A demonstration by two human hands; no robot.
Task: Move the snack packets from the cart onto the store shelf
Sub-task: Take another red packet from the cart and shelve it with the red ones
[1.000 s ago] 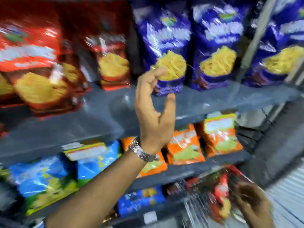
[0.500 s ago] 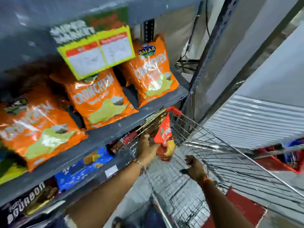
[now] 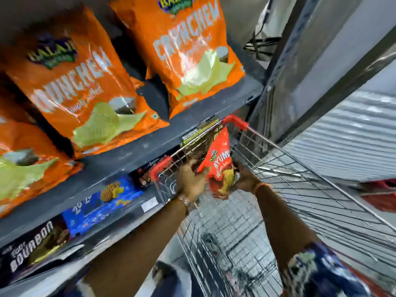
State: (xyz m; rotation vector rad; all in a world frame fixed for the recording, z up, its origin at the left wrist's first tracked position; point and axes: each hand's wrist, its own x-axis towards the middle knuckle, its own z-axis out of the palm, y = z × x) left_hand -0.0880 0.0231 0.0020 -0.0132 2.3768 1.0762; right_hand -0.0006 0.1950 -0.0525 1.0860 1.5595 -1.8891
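Observation:
A red snack packet (image 3: 218, 166) with yellow noodles printed on it stands upright over the far end of the wire cart (image 3: 278, 189). My left hand (image 3: 189, 181), with a metal watch at the wrist, grips the packet's left edge. My right hand (image 3: 246, 179), with an orange band at the wrist, holds its lower right side. The cart's basket looks bare below the packet. The grey store shelf (image 3: 128, 153) runs along the left, close beside the cart.
Large orange Crunchem bags (image 3: 184, 52) stand on the shelf above the cart. Blue biscuit packs (image 3: 102, 202) and dark Bourbon packs (image 3: 32, 243) fill the lower shelf. A grey upright post (image 3: 285, 82) and a ribbed shutter (image 3: 342, 136) stand at right. A red basket (image 3: 379, 196) lies at far right.
The view dropped from the upper shelves to the cart. My left hand came down from the top shelf to the red packet, and my right hand has closed on the packet's other side.

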